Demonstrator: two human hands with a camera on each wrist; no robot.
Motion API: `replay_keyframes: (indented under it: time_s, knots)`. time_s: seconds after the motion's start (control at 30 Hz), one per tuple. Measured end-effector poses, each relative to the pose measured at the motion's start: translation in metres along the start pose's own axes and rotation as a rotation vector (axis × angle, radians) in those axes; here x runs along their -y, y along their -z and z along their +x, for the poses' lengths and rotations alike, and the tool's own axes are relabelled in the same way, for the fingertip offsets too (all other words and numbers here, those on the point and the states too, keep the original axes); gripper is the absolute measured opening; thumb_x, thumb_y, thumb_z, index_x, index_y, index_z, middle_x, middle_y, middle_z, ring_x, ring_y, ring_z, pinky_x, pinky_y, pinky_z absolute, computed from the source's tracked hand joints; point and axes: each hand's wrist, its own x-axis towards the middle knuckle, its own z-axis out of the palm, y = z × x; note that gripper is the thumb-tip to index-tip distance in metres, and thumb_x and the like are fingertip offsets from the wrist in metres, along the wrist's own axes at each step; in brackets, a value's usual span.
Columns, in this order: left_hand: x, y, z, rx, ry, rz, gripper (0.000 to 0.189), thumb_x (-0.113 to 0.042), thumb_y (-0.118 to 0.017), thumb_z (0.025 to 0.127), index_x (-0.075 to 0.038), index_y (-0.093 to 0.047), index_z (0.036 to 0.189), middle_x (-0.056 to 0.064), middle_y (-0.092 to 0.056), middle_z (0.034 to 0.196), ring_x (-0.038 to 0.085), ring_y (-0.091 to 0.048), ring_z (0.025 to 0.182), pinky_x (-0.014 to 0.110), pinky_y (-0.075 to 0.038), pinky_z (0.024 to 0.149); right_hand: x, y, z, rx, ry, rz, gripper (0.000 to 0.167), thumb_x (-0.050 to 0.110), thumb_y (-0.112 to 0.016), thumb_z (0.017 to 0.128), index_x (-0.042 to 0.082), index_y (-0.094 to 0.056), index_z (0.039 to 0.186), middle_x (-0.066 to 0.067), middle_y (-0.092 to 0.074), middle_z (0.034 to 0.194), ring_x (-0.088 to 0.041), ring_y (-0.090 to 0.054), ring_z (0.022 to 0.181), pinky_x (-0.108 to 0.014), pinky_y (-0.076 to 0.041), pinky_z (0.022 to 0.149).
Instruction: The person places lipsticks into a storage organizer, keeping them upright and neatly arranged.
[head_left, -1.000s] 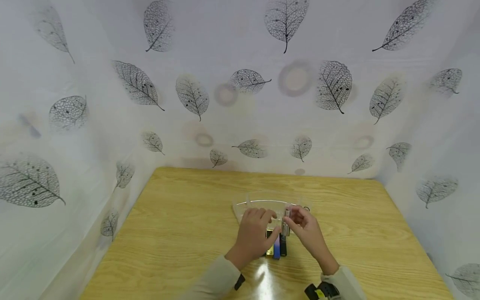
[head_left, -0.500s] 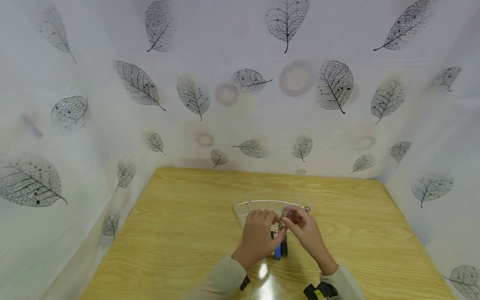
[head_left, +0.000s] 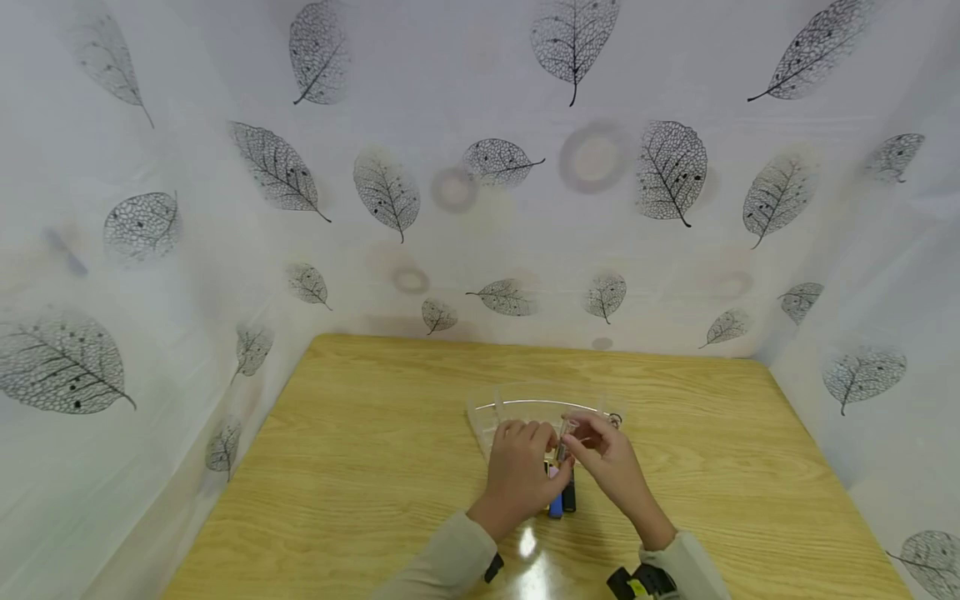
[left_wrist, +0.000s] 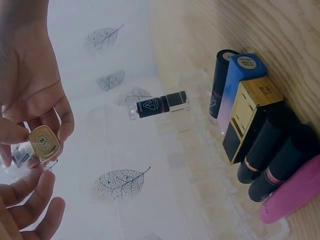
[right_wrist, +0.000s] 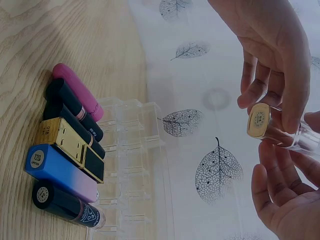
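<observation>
A lipstick tube (right_wrist: 274,127) with a gold base and a clear upper part is held between both hands over the table. My left hand (head_left: 517,479) pinches its lower gold part with thumb and fingers. Higher up, the thumb and fingers of my right hand (head_left: 611,467) grip the clear end. In the left wrist view, a round label shows on the gold base (left_wrist: 45,142). Below the hands lies a row of lipsticks: a black tube (right_wrist: 65,205), a blue-to-lilac box (right_wrist: 57,167), a gold and black case (right_wrist: 75,145), black tubes and a pink tube (right_wrist: 77,90).
Behind the row sits a clear compartment organizer (head_left: 480,429), partly hidden by the hands. A black lipstick (left_wrist: 162,104) with a clear end stands at the organizer's right end. The wooden table (head_left: 360,450) is bordered by a leaf-print sheet (head_left: 480,242).
My left hand has moved slightly right and closed its thumb and fingers on the tube. The tube has shifted a little left in my right hand.
</observation>
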Motion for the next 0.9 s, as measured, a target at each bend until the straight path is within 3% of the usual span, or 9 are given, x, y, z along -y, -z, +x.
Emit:
replay_keyframes:
  time_s: [0.23, 0.47, 0.63, 0.73, 0.9]
  knots:
    - [0.0015, 0.0033, -0.0005, 0.009, 0.014, -0.032, 0.029, -0.045, -0.072, 0.074, -0.02, -0.058, 0.077, -0.011, -0.06, 0.071, 0.008, -0.056, 0.069, 0.034, -0.047, 0.081, 0.0019, 0.0015, -0.0013, -0.021, 0.027, -0.043, 0.033, 0.004, -0.061, 0.088, 0.006, -0.06, 0.121, -0.008, -0.066, 0.099, 0.003, -0.057, 0.082, -0.023, -0.052, 0.07]
    - [0.0043, 0.0063, -0.0013, 0.094, 0.043, -0.121, 0.022, -0.041, -0.066, 0.082, -0.02, -0.062, 0.083, -0.01, -0.062, 0.075, 0.007, -0.055, 0.071, 0.032, -0.046, 0.08, 0.002, 0.0044, -0.0019, -0.001, 0.007, -0.024, 0.032, 0.007, -0.058, 0.09, 0.004, -0.058, 0.122, -0.011, -0.064, 0.101, 0.004, -0.056, 0.085, -0.023, -0.051, 0.073]
    - [0.0039, 0.0074, -0.0005, 0.131, 0.035, -0.171, 0.017, -0.036, -0.066, 0.083, -0.019, -0.063, 0.081, -0.01, -0.063, 0.074, 0.006, -0.055, 0.068, 0.03, -0.046, 0.077, 0.0029, 0.0048, -0.0027, 0.022, 0.002, 0.007, 0.033, 0.008, -0.057, 0.092, 0.001, -0.056, 0.124, -0.014, -0.063, 0.104, 0.004, -0.056, 0.087, -0.023, -0.051, 0.073]
    - [0.0038, 0.0052, -0.0011, 0.125, 0.028, -0.165, 0.018, -0.035, -0.067, 0.08, -0.018, -0.062, 0.077, -0.01, -0.062, 0.072, 0.004, -0.052, 0.066, 0.03, -0.046, 0.076, 0.0022, 0.0045, -0.0028, 0.039, 0.019, 0.023, 0.033, 0.006, -0.055, 0.092, -0.002, -0.055, 0.124, -0.017, -0.063, 0.104, 0.003, -0.056, 0.088, -0.023, -0.051, 0.072]
    - [0.0021, 0.004, -0.0018, 0.06, 0.012, -0.091, 0.023, -0.038, -0.07, 0.076, -0.018, -0.059, 0.071, -0.01, -0.059, 0.067, 0.005, -0.05, 0.063, 0.031, -0.046, 0.077, 0.0019, 0.0039, -0.0029, 0.059, 0.025, 0.028, 0.032, 0.006, -0.055, 0.093, -0.001, -0.055, 0.124, -0.015, -0.063, 0.101, 0.002, -0.056, 0.085, -0.022, -0.051, 0.07]
